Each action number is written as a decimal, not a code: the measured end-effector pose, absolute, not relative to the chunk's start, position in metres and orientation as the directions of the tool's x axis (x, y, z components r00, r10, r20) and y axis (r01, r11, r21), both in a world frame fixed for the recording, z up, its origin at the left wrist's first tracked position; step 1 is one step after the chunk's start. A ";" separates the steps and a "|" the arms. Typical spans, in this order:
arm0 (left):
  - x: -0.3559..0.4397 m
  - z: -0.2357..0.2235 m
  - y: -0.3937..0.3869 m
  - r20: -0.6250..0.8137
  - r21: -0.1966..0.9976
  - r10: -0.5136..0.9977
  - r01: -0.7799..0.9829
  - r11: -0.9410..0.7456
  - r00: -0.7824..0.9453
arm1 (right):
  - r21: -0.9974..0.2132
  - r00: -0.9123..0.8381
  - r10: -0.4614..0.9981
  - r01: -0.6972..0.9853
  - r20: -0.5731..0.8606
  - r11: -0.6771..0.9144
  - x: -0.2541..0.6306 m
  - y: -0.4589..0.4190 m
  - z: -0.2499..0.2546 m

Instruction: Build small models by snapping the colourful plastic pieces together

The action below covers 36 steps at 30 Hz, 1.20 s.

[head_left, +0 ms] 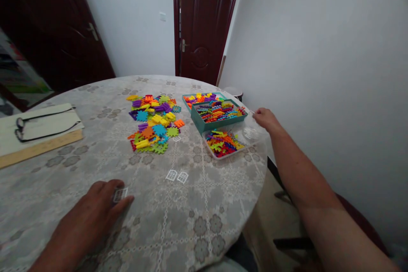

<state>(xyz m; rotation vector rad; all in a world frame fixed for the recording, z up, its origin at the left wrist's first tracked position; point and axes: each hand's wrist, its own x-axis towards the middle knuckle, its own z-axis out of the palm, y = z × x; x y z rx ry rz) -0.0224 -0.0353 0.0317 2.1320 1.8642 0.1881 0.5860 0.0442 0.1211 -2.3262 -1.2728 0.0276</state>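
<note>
My left hand (95,206) rests low over the near left of the table, its thumb and fingers closed around a small white lattice toy window (120,195). Past the table's right edge, my right hand (265,119) is closed in a pinch on a small white piece (253,112), too small to make out fully. Below that hand, more white pieces (251,133) lie in the right part of a clear plastic tray (219,157). Two white toy windows (177,176) lie side by side on the tablecloth between my hands.
Colourful gear-shaped building pieces (156,125) form a loose heap mid-table. A teal box (199,123) and its lid (185,98) hold more pieces. Eyeglasses (47,114) sit on papers at the left, beside a wooden ruler (41,148). The round table (153,221) curves away at right.
</note>
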 end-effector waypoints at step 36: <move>0.080 0.043 -0.018 -0.138 0.486 0.844 0.778 -0.398 0.519 | -0.612 -0.536 0.841 0.690 -0.073 0.387 0.321 -0.026 0.047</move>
